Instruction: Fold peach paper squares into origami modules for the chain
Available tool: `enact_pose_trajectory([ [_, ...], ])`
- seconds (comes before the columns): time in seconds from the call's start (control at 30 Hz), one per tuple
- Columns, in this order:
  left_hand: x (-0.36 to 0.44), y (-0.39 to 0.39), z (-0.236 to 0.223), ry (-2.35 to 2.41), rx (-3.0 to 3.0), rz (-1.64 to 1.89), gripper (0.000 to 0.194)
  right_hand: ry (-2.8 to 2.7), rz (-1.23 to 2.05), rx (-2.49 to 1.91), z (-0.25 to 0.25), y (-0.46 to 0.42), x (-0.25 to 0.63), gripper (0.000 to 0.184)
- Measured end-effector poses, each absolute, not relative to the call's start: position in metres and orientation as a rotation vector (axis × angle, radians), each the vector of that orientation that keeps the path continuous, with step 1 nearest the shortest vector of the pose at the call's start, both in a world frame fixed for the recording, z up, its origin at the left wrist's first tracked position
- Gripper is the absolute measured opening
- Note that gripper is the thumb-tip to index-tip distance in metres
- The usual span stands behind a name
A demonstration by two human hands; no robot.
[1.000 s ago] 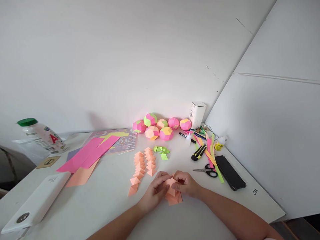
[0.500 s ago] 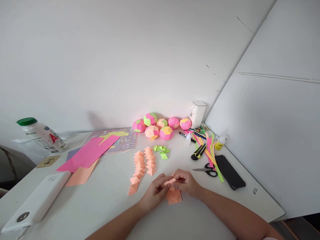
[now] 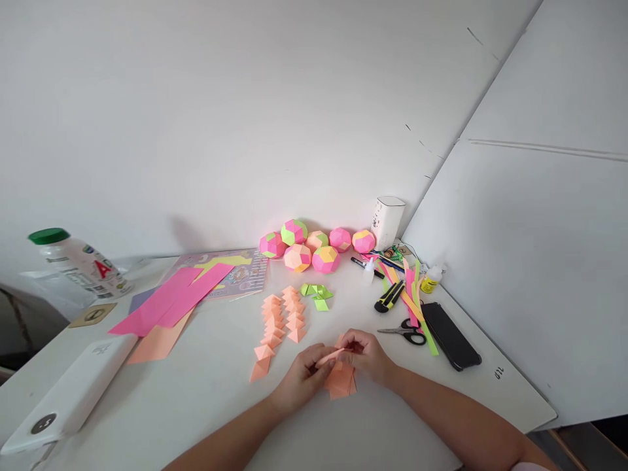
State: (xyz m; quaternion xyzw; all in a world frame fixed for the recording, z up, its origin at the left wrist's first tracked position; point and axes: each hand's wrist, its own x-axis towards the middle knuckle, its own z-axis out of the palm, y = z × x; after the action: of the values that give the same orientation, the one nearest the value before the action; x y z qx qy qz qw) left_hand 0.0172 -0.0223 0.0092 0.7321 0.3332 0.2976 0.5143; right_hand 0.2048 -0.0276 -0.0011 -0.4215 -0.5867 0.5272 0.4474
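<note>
Both hands meet over the white table's front middle. My left hand [image 3: 300, 379] and my right hand [image 3: 367, 355] pinch a small orange paper piece [image 3: 330, 357] between their fingertips, folded flat and held slightly above a small stack of orange paper squares [image 3: 342, 382]. Two rows of folded orange paper units [image 3: 280, 324] lie just beyond the left hand. A few folded green units [image 3: 316, 295] sit further back.
Several pink, green and orange paper balls [image 3: 314, 248] line the wall beside a white box [image 3: 388, 222]. Scissors [image 3: 407, 332], a black phone [image 3: 450, 336], a yellow-black cutter [image 3: 390, 296], paper strips and a glue bottle [image 3: 432, 280] lie right. Pink paper sheets [image 3: 171, 301], a bottle [image 3: 78, 265] and a white power bank [image 3: 69, 396] lie left.
The orange piece has been folded from a broad flat shape into a narrow flat one between the fingertips. The hands stayed in place; the view shifted slightly.
</note>
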Motion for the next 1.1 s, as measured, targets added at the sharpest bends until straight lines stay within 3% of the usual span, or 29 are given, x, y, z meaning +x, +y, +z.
enact_pose_trajectory([
  [0.67,0.0187,-0.0241,0.0071,0.817,1.684,0.756,0.021,-1.417,1.301,-1.01,0.0014,-0.0254,0.2056,0.023],
  [0.83,0.0196,-0.0252,0.0075,0.815,1.403,0.758,0.033,-1.461,1.269,-1.029,0.0017,-0.0277,0.2061,0.022],
  [1.1,0.0202,-0.0245,0.0095,0.804,1.396,0.783,0.028,-1.704,0.985,-1.035,0.005,-0.033,0.2002,0.021],
])
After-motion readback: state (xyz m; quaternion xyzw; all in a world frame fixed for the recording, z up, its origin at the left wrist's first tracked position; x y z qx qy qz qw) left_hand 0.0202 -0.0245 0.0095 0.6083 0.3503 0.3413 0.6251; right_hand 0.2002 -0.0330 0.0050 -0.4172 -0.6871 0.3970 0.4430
